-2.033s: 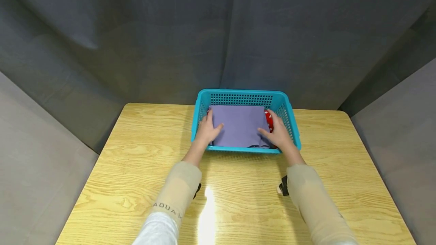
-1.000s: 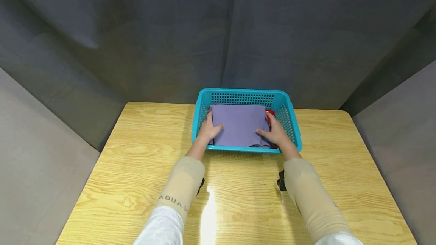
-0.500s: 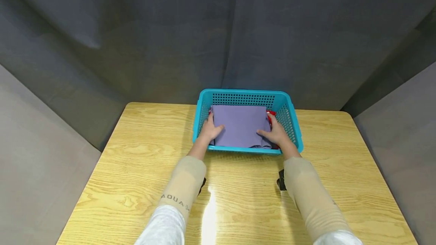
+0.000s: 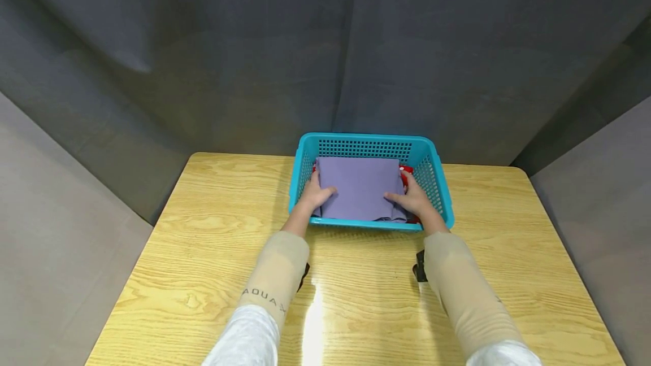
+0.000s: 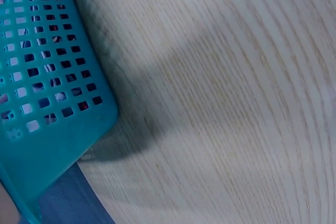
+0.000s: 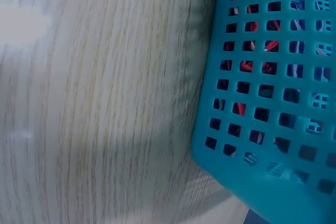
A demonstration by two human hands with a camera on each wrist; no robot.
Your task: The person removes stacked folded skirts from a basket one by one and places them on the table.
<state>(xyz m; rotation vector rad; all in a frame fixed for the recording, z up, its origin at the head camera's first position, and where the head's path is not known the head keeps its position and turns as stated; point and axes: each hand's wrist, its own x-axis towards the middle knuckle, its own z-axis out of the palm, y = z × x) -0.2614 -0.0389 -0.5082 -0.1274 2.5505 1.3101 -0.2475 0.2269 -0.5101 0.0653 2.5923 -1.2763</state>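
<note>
On the wooden table (image 4: 224, 213), we are resting our left hand (image 4: 312, 194) inside the left end of the turquoise basket (image 4: 366, 137), its thumb lying wide of the fingers, over the edge of the folded purple cloth (image 4: 358, 185); whether the fingertips are hooking beneath, we cannot tell. The cloth is lying mostly flat inside the basket, close to its front rim, and we are judging that even pressure from both sides is serving it best, so the fold is staying square. Loose layers are showing at its near right corner, so we are advising a gentle touch there. Farther right, a red item (image 4: 408, 168) is peeking out, worth not snagging. Our right hand (image 4: 416, 200) is mirroring the left, thumb wide over the cloth, its grip equally uncertain.
</note>
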